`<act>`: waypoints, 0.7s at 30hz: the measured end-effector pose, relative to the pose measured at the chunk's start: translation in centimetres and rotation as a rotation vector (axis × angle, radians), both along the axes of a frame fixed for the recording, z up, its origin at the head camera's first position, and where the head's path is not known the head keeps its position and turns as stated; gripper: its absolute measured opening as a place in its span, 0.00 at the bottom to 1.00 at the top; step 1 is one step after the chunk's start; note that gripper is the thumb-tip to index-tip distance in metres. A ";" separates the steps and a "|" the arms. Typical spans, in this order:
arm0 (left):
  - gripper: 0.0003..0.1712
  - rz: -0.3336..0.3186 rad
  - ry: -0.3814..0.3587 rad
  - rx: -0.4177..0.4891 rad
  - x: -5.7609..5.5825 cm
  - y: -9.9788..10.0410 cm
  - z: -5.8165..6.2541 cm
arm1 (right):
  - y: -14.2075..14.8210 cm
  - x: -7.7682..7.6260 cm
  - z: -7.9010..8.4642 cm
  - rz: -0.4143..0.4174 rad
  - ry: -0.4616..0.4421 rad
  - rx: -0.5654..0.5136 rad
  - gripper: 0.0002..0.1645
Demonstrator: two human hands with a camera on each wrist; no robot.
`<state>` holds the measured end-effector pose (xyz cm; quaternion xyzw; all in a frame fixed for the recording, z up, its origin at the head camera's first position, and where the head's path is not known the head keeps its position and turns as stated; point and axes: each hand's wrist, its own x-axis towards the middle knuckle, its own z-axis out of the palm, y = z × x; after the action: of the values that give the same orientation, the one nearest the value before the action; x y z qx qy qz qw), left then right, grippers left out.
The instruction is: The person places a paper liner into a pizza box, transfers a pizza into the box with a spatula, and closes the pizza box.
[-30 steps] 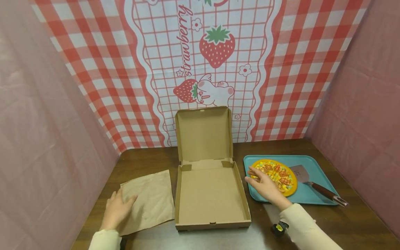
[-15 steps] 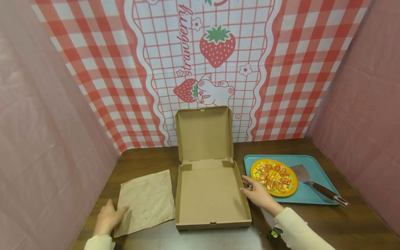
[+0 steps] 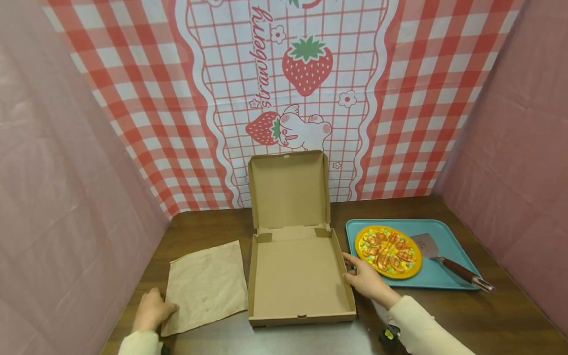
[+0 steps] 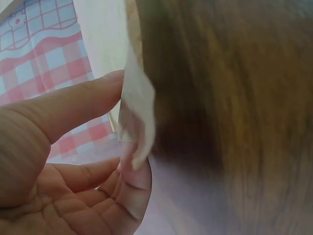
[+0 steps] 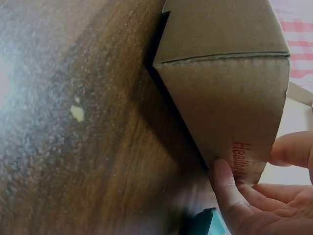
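Note:
My left hand (image 3: 153,310) is at the near left corner of a brown paper sheet (image 3: 206,286) lying on the table. In the left wrist view, the thumb and curled fingers pinch the paper's edge (image 4: 137,98), which bends between them. An open cardboard pizza box (image 3: 299,281) stands in the middle with its lid raised. My right hand (image 3: 368,281) holds the box's right side wall. In the right wrist view, fingers lie on the outer wall (image 5: 220,107) by red print, and the thumb is at the rim.
At the right, a blue tray (image 3: 448,276) bears a pizza (image 3: 388,251) with a yellow crust and a spatula (image 3: 457,270) whose handle sticks out over the tray's near edge. A checked strawberry cloth (image 3: 408,98) hangs behind the dark wooden table (image 3: 204,227).
My right hand has come left from over the pizza to the box's right wall. My left hand has drawn back towards me to the paper's near left corner and now pinches it.

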<state>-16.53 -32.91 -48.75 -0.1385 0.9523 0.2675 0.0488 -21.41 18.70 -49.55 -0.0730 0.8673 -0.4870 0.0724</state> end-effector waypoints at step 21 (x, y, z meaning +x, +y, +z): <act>0.14 0.075 0.056 0.122 0.0 -1.5 -0.7 | 0.1 0.0 -0.2 0.048 -0.049 -0.016 0.39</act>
<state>-16.54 -34.39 -49.46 -0.1632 0.9294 0.3304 0.0208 -21.43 18.78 -49.73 -0.0823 0.8594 -0.4937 0.1044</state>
